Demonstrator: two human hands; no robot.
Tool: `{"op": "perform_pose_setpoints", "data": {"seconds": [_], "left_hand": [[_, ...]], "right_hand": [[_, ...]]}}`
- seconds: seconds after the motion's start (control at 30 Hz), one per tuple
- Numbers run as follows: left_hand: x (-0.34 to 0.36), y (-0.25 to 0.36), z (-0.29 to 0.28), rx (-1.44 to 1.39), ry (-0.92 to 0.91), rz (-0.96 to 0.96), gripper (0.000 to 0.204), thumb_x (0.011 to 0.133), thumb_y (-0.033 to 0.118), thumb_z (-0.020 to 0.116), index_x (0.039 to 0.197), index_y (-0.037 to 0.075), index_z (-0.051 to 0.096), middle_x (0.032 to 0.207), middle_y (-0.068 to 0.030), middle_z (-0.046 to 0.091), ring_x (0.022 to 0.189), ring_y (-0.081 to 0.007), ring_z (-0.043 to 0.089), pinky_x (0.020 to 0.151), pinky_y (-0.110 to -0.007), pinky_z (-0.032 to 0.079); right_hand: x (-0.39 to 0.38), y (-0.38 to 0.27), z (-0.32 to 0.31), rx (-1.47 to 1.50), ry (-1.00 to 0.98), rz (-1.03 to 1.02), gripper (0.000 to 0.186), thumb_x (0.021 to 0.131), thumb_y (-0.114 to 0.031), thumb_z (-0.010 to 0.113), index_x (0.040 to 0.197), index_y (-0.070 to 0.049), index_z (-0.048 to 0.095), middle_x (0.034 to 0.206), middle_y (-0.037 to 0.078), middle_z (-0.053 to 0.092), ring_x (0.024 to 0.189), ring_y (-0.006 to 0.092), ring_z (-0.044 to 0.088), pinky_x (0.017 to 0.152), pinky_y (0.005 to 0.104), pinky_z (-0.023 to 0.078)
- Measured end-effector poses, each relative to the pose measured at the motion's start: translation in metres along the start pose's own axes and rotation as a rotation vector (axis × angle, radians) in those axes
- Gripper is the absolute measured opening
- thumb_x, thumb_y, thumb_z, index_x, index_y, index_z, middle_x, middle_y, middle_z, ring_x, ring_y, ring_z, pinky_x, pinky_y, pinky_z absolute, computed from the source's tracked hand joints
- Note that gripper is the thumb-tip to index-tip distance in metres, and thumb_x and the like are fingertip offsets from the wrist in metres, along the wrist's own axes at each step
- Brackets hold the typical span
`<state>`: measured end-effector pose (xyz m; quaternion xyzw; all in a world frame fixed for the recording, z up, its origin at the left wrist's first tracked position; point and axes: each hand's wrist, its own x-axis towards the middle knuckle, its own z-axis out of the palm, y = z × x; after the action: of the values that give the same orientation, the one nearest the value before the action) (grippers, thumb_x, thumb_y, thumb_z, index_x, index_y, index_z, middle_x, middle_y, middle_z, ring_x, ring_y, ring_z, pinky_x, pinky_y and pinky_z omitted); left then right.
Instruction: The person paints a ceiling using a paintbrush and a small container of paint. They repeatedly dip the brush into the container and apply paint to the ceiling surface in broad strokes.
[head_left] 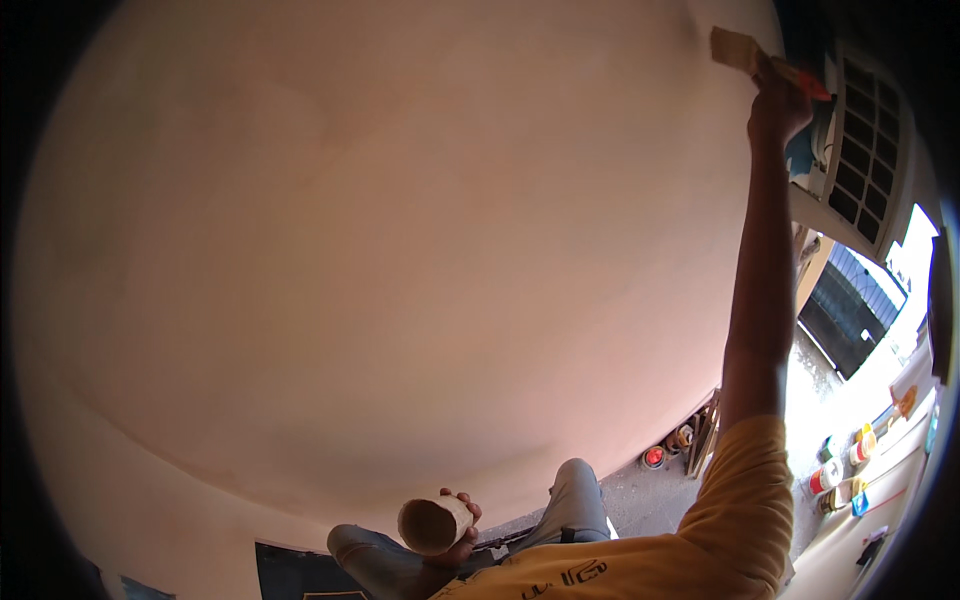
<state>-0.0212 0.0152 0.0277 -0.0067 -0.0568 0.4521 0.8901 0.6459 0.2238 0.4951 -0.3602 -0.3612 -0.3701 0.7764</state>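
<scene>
Low near the middle, the left hand (466, 546) has its grip wrapped round a pale, cylindrical container (454, 517), which hides the palm and whose shadowed inside is hard to make out. At upper right, the dim right hand (782, 108) has its grip closed on a flat, tan-bristled, red-handled brush (736, 50) beside the smooth pinkish wall (400, 250), contact unclear.

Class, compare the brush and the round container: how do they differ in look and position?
The brush is flat-bristled and red-handled; the container is pale and round-mouthed. The brush is raised high in the right hand; the container is low in the left hand. Both are hand-held.
</scene>
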Motion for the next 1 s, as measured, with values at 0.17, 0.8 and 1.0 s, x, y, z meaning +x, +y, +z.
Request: {"op": "perform_pose_setpoints", "data": {"seconds": [0.17,0.8,1.0], "left_hand": [[-0.009,0.007,-0.026,-0.033,-0.039,0.049,0.056,0.091,0.043,0.069,0.139,0.018,0.054,0.140,-0.0121,0.050,0.134,-0.0332,0.042,0.095,-0.052,0.055],[-0.015,-0.002,-0.024,-0.020,-0.008,0.094,0.056,0.088,0.041,0.072,0.136,0.019,0.056,0.135,-0.0091,0.051,0.131,-0.0298,0.044,0.091,-0.050,0.058],[-0.017,0.001,-0.018,-0.010,-0.016,0.101,0.056,0.090,0.043,0.070,0.137,0.018,0.055,0.137,-0.0104,0.051,0.133,-0.0314,0.043,0.092,-0.051,0.057]], "right_hand": [[-0.147,-0.168,0.012,0.923,-0.317,0.311,0.027,0.092,-0.005,0.067,0.117,0.004,0.063,0.112,0.013,0.067,0.097,0.0180,0.067,0.083,0.0345,0.061],[-0.054,-0.103,0.031,0.690,-0.143,0.229,0.022,0.085,0.000,0.075,0.104,0.008,0.068,0.103,0.013,0.067,0.090,0.0198,0.069,0.075,0.0290,0.063],[-0.164,-0.238,0.041,0.993,-0.641,0.387,0.022,0.087,0.001,0.071,0.108,0.004,0.066,0.098,0.009,0.070,0.089,0.0172,0.068,0.080,0.0332,0.056]]}}
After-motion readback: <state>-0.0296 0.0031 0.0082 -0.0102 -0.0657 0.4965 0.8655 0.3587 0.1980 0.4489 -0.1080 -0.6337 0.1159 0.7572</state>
